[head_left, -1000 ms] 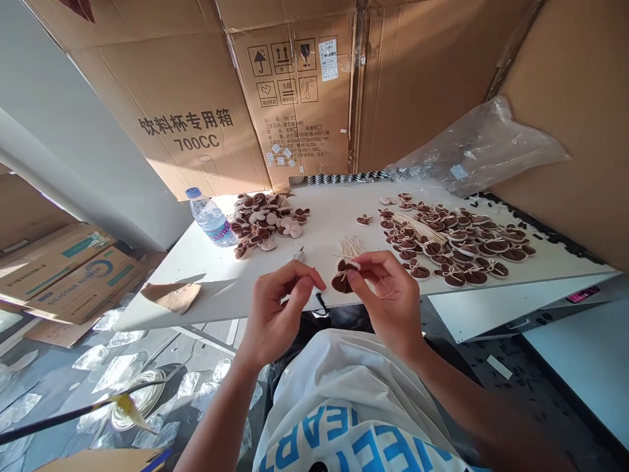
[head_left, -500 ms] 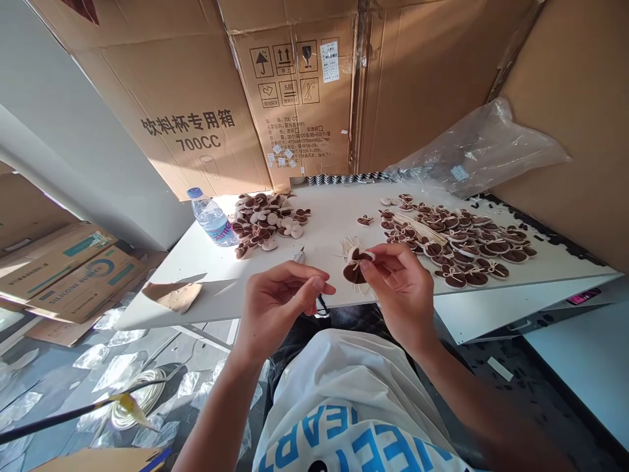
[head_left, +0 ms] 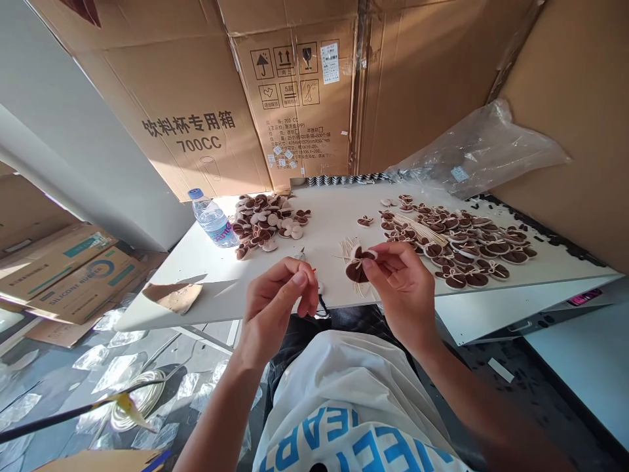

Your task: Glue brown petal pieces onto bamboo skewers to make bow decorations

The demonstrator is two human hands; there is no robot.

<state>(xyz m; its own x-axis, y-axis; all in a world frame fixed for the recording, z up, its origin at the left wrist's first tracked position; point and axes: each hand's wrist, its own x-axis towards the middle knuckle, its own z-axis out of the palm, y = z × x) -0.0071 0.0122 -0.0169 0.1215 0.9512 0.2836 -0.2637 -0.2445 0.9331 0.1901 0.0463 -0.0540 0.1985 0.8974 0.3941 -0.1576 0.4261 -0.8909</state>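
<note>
My right hand (head_left: 400, 288) pinches a small brown bow-shaped piece (head_left: 357, 267) tied round its middle with pale string, held just above the white table's front edge (head_left: 206, 298). My left hand (head_left: 275, 305) is curled closed beside it, fingertips together; something small with a red tip shows by the fingers, and I cannot make out what it holds. A bundle of pale string pieces (head_left: 346, 248) lies on the table just behind the bow. Finished brown bows (head_left: 462, 246) are spread on the right; untied brown and white discs (head_left: 265, 219) are heaped at the left.
A water bottle (head_left: 211, 219) lies at the table's left end, a torn cardboard scrap (head_left: 171, 295) near the front corner. Big cardboard boxes (head_left: 206, 98) wall the back and right. A clear plastic bag (head_left: 476, 154) rests behind the bows. Boxes and plastic wrappers litter the floor at left.
My right hand has lifted the bow a little up and to the right. My left hand let go of the string end and curled shut, drawing slightly back.
</note>
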